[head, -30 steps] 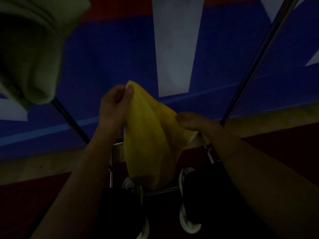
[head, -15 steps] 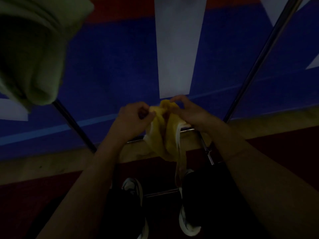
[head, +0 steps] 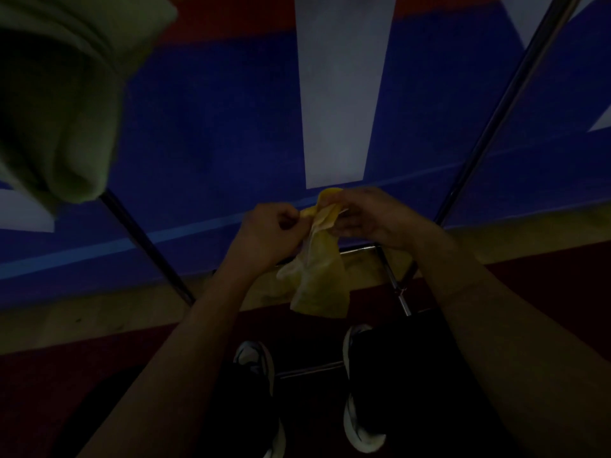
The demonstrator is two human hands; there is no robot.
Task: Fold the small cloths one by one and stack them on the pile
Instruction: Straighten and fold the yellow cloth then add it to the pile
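Yellow cloth [head: 319, 276] hangs in the air near the middle of the frame, bunched up at its top and dangling loose below. Both hands hold it up there. The left hand [head: 267, 234] has its fingers curled tight and pinches the top edge of the cloth from the left side. The right hand [head: 370, 216] grips the same bunched top from the right side, with its fingers bent around the fabric. The two hands are very close together, with only the cloth between them. The bottom of the cloth touches nothing.

Both bare forearms reach in from the lower corners of the frame. Under the cloth, at the bottom of the frame, are two dark shoes with white soles, the left shoe [head: 256, 361] and the right shoe [head: 357, 424]. A thin metal bar [head: 310, 370] runs between them.

Behind the hands is a blue surface [head: 215, 127] with a wide white stripe [head: 340, 94] down it. A shiny metal pole [head: 506, 104] slants across the upper right. In the upper left corner is a big pale green cloth [head: 62, 94], folded over in thick layers. The whole scene is very dark.
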